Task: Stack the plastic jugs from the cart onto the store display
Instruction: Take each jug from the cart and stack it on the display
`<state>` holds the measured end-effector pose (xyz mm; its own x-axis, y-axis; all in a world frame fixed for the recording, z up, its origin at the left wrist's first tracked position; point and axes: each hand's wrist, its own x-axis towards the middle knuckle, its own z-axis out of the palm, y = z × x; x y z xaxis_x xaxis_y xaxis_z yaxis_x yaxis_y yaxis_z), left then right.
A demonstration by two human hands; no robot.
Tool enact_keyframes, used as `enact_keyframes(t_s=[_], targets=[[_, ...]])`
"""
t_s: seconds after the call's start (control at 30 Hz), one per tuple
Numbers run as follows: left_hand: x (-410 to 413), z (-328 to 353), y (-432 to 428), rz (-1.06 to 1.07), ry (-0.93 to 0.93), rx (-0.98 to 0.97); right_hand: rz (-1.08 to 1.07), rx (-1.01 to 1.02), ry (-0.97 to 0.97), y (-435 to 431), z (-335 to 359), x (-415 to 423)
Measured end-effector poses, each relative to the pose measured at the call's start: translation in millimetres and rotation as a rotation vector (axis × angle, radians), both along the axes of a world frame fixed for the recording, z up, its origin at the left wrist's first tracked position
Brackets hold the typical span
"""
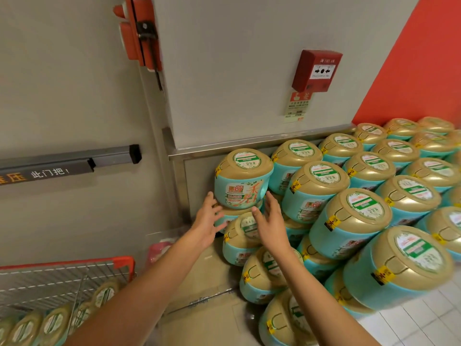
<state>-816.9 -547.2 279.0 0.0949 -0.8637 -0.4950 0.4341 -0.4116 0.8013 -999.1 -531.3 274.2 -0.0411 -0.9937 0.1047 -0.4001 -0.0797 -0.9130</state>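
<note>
A grey wall (224, 71) fills the top of the view, with a red panel (411, 58) to its right and a grey door (62, 96) with a push bar (67, 161) to its left. Against the foot of the wall stands the display (349, 208): many squat teal jugs with gold lids, stacked in stepped tiers that run from the far right down to the near floor. Each lid carries a round green-and-white label and a yellow seal strip at its rim.

At the lower left is a wire cart (62, 275) with a red rim, and more jugs of the same kind (50, 323) lie in a row inside it. Flattened cardboard (204, 295) covers the floor between the cart and the display.

The top jug (243, 179) sits at the display's left end, upright on another jug just beside the wall, its "Liby" label facing out.

Both bare arms reach towards it. The left hand (207, 221) is at its lower left with straight, slightly spread fingers, the tips at the jug's side. The right hand (273, 221) is at its lower right, palm turned inward and fingers apart, holding nothing. Whether either hand actually touches the jug cannot be told.

A red fire alarm box (316, 71) hangs on the wall above.
</note>
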Motion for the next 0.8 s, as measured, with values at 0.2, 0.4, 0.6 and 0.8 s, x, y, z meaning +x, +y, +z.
enact_keyframes(t_s=[0.2,0.4,0.6,0.8], targets=[[9,-6,73,-0.079,-0.015,-0.108,-0.083,-0.045,-0.035,75,8,-15],[10,10,138,-0.157,-0.05,-0.292,-0.089,-0.111,-0.146,141,21,-20],[20,3,195,-0.17,-0.154,-0.291,-0.077,-0.107,-0.208,198,23,-28],[30,-7,273,-0.046,-0.22,-0.24,0.015,-0.091,-0.217,246,17,-40]])
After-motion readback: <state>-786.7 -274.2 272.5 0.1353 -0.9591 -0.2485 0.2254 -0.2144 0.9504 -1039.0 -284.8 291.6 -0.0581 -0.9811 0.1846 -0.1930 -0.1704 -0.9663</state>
